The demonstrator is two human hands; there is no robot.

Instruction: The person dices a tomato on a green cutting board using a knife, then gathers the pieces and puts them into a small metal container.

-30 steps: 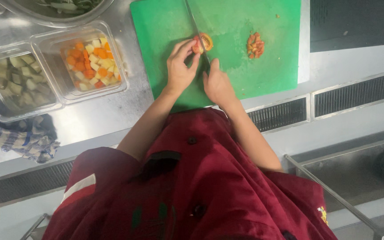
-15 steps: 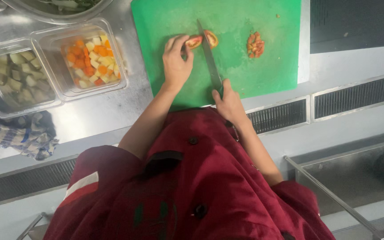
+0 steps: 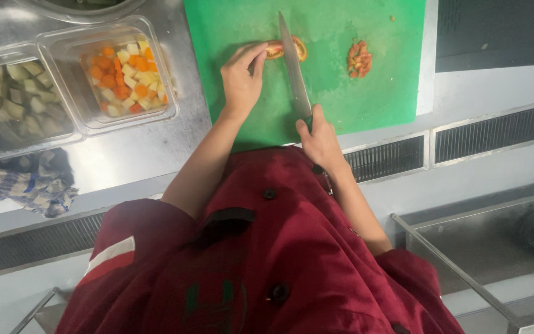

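Observation:
A green cutting board (image 3: 378, 99) lies on the steel counter. My left hand (image 3: 241, 77) rests on it, fingertips pinning a small orange-red vegetable piece (image 3: 273, 49). My right hand (image 3: 319, 139) grips the handle of a long kitchen knife (image 3: 294, 68) at the board's near edge. The blade runs away from me and lies across the vegetable piece, between its two visible parts. A small heap of chopped red bits (image 3: 360, 59) sits to the right of the blade.
Left of the board stand two clear tubs, one with orange and pale cubes (image 3: 128, 77), one with greenish cubes (image 3: 16, 99). A checked cloth (image 3: 26, 182) lies nearer me. A metal bowl's rim (image 3: 81, 9) shows at the top, a sink (image 3: 495, 247) at lower right.
My right hand has drawn back from the vegetable piece to the board's near edge, with the knife blade now stretched across the piece. My left hand stays on the piece.

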